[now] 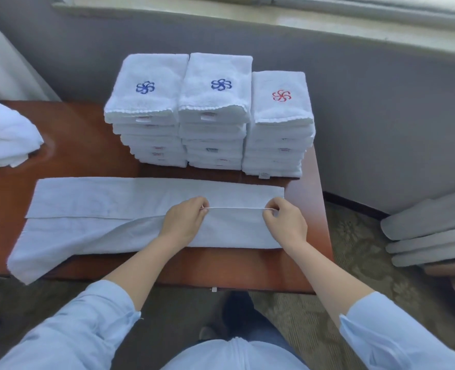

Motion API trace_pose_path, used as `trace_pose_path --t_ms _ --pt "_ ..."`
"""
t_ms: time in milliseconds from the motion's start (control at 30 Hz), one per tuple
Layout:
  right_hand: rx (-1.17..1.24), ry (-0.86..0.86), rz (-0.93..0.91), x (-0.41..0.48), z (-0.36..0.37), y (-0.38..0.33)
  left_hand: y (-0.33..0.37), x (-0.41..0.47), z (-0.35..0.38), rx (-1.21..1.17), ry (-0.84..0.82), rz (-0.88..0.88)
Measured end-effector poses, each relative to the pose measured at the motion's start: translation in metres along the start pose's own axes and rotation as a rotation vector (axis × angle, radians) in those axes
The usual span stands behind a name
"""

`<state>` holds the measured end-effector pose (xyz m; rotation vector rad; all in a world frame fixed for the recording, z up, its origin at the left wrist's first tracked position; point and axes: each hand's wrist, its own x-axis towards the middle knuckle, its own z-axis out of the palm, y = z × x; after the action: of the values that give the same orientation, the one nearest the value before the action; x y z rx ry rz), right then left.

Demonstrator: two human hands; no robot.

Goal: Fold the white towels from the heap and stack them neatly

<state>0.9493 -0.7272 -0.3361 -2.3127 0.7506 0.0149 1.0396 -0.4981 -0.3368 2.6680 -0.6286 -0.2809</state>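
A long white towel lies lengthwise across the brown table, folded into a band, its left end hanging over the front edge. My left hand and my right hand each pinch the towel's raised edge on its right part, the hem stretched taut between them. Behind the towel stand three stacks of folded white towels: the left stack and the middle stack topped with blue logos, the right stack with a red logo. A heap of unfolded white towels sits at the table's left edge.
A grey wall and a window sill run behind the table. Grey and brown cushions are piled on the patterned carpet to the right. My shoe shows below the table's front edge.
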Motion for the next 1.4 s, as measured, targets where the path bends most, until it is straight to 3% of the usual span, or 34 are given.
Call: trace_pose_path --t_ms 367,600,733,1000,1200,1400 --pt "-0.113 -0.118 0.046 0.088 0.014 0.010 -0.007 0.088 0.024 0.006 -0.099 0.019" --pt "-0.346 0.043 -0.242 0.090 0.021 0.020 -0.013 0.097 0.045 0.049 -0.081 -0.050" --pt "-0.323 0.097 -0.456 0.084 0.027 0.014 -0.015 0.092 0.039 0.062 -0.078 -0.079" --pt "-0.083 -0.202 -0.661 0.061 0.069 -0.056 -0.061 0.028 -0.007 0.041 0.003 -0.192" --pt "-0.097 -0.386 -0.798 0.038 0.118 -0.123 -0.126 -0.037 -0.046 0.087 0.076 -0.380" --pt "-0.099 -0.451 -0.896 0.010 0.176 -0.188 -0.200 -0.085 -0.077 0.117 0.091 -0.480"
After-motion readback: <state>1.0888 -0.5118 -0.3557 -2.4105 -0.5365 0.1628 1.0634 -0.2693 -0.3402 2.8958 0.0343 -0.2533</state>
